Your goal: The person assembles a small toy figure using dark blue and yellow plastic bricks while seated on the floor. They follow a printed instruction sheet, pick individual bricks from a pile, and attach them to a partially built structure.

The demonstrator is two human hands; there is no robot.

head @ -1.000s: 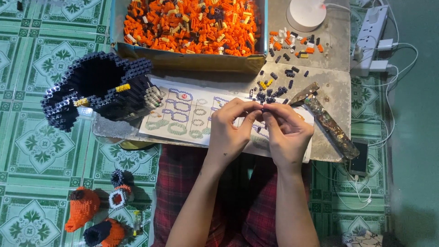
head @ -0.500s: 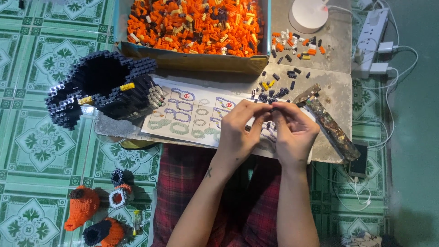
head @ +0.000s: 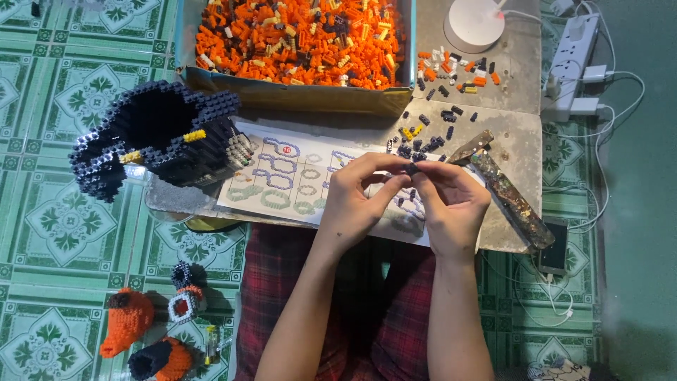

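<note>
Both hands meet above the printed instruction sheet point(head: 296, 180): the left hand point(head: 356, 204) and the right hand point(head: 451, 204) pinch one small dark brick piece point(head: 411, 168) between their fingertips. Just beyond lie loose dark bricks point(head: 419, 144) on the worktop point(head: 518, 127), with a long flat tool point(head: 504, 187) to the right. Farther off stand a cardboard box of orange bricks point(head: 303, 32) and a dark hollow brick model point(head: 159, 137).
</note>
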